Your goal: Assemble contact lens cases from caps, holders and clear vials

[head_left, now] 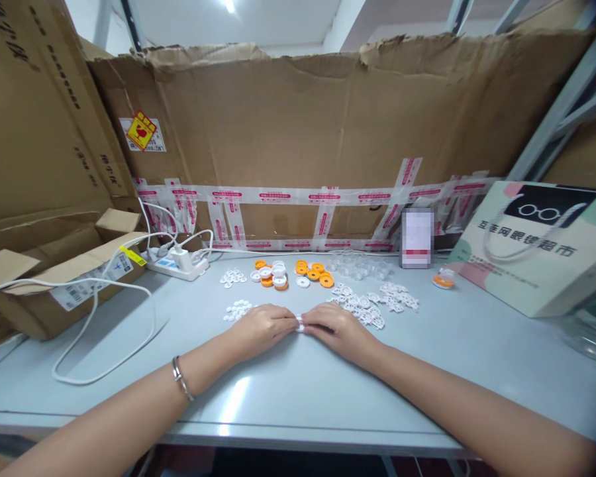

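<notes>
My left hand point(265, 328) and my right hand point(338, 329) meet at the middle of the table, fingers closed from both sides on a small white plastic part point(300, 324). Most of that part is hidden by my fingertips. Just behind my left hand lies a group of small white round pieces point(238, 309), with more small white pieces point(233, 278) further back. Orange and white discs point(272, 273) and a pile of orange rings point(318, 271) sit beyond my hands. Flat white openwork pieces point(360, 305) are spread beside my right hand.
Clear plastic pieces point(360, 265) lie at the back. A phone point(417, 238) leans upright, with an orange and white round item point(444, 278) beside it. A paper bag point(531, 252) stands right. Left are a power strip point(179, 264), a white cable point(97, 311) and an open cardboard box point(74, 285).
</notes>
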Motion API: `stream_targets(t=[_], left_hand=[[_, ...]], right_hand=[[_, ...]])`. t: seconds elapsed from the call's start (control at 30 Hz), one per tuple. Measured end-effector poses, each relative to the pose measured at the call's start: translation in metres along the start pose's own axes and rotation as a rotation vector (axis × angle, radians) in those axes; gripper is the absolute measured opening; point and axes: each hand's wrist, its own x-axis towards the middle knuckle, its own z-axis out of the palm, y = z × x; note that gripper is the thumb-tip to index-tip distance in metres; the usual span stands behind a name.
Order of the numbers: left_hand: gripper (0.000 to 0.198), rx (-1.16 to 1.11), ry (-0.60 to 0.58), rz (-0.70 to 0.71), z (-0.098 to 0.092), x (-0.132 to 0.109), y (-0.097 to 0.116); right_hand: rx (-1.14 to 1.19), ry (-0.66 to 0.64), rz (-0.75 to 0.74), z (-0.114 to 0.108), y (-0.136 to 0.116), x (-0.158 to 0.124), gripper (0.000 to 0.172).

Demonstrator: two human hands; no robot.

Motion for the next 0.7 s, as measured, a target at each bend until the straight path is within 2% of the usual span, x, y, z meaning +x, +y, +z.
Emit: stream_targets(t=[0.43, 0.57, 0.63, 0.7], left_hand=[[0.022, 0.117, 0.001, 0.053, 0.000, -0.002, 0.003], [0.021, 0.054, -0.011, 0.015, 0.000, 0.000, 0.004], [0.021, 0.010, 0.054, 0.005, -0.009, 0.002, 0.006], [0.020, -0.008, 0.193, -0.003, -0.029, 0.003, 0.008]], right_hand=[[-0.030, -0.026, -0.064, 0.000, -0.004, 0.000, 0.019], [-0.011, -0.001, -0.092, 0.002, -0.001, 0.001, 0.019], [0.007, 0.059, -0.088, -0.005, -0.004, 0.003, 0.017], [0.027, 0.169, -0.075, -0.024, -0.014, 0.006, 0.018]])
